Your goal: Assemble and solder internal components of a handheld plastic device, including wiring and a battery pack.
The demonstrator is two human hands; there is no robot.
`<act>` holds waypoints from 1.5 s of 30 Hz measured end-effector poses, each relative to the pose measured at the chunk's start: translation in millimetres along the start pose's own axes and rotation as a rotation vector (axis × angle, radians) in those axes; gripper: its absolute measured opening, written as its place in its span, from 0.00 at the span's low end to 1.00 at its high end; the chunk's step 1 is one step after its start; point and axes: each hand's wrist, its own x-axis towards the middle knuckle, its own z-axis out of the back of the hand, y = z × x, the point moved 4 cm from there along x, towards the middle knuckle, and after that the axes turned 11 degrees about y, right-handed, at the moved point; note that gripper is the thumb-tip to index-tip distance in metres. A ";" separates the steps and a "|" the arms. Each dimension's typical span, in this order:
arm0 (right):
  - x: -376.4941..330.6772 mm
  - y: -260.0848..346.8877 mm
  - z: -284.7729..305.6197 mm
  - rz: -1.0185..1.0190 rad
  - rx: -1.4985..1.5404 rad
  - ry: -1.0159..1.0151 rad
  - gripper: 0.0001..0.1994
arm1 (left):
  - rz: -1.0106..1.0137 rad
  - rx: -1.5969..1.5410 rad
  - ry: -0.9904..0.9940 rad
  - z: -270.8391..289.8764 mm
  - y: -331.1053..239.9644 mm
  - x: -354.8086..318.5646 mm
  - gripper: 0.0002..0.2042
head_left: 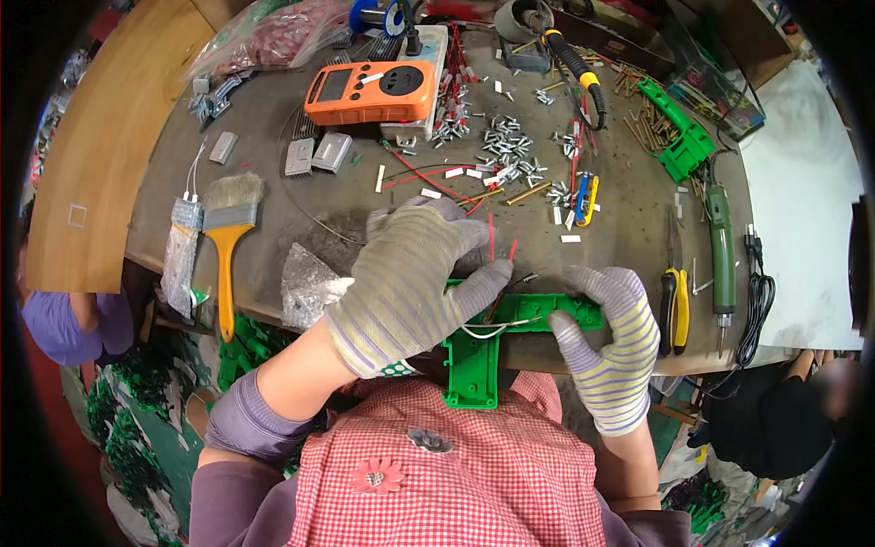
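Note:
A green T-shaped plastic housing half [474, 369] lies at the table's near edge, its stem pointing toward me. White wires [497, 328] and a dark lead run over its hollow inside. My left hand [406, 273], in a striped grey-yellow glove, covers the housing's left arm with fingers curled. Two red wires [493, 239] stick up past its thumb tip, and the thumb is closed on them; the exact grip is partly hidden. At the housing's right end my right hand [615, 342], gloved alike, curves with thumb and forefinger apart, the thumb tip over the housing's edge.
An orange meter [369, 91] sits at the back, beside loose screws [506, 141]. To the left lie a paintbrush [232, 228] and a bubble-wrapped part [182, 246]. At right are pliers [675, 301], a green electric screwdriver [721, 246] and another green housing half [684, 146].

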 end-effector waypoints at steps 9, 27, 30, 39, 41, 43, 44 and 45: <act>4.9 33.6 1.6 0.362 0.137 0.155 0.14 | -0.089 -0.338 -0.103 5.1 10.3 -18.5 0.05; 37.1 14.4 -32.1 -0.302 0.303 0.272 0.06 | -0.092 -0.224 -0.222 7.4 5.7 -38.7 0.06; 26.9 21.5 -38.1 -0.182 0.275 0.183 0.06 | 0.019 -0.495 -0.273 -3.6 13.7 -41.7 0.07; 23.0 38.1 -56.8 0.109 0.120 0.063 0.07 | 0.097 -0.632 -0.243 -0.9 15.2 -37.0 0.06; 22.8 39.3 -57.6 0.033 0.146 0.128 0.07 | -0.016 -0.670 -0.258 -1.1 14.6 -34.8 0.06; 22.1 41.5 -58.9 -0.012 0.192 0.135 0.07 | -0.002 -0.772 -0.407 -2.8 17.4 -37.5 0.06; 21.8 41.1 -59.4 -0.057 0.238 0.140 0.07 | 0.010 -0.872 -0.558 -1.4 20.4 -41.5 0.06; 22.6 39.7 -59.3 -0.066 0.238 0.141 0.07 | 0.014 -0.877 -0.550 -0.7 24.0 -41.9 0.06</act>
